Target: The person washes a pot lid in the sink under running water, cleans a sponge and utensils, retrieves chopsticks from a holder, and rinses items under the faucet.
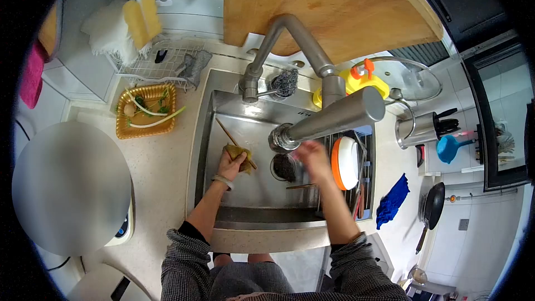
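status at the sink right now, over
Left hand: grip on yellowish cloth with brown stick. Right hand: blurred beside faucet, hold unclear. Faucet overhangs sink.

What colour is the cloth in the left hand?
The cloth is yellowish-brown, seen in the head view.

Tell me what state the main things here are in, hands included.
Left hand: closed on the greenish cloth
Greenish cloth: bunched, wooden stick showing at both sides
Wooden stick: slanting
Right hand: blurred, grip unclear
Faucet: over the sink, water flow unclear
Golden basket: holding pale stalks
Orange-and-white bowl: on its side
Blue cloth: crumpled, lying spread
Wooden board: upright
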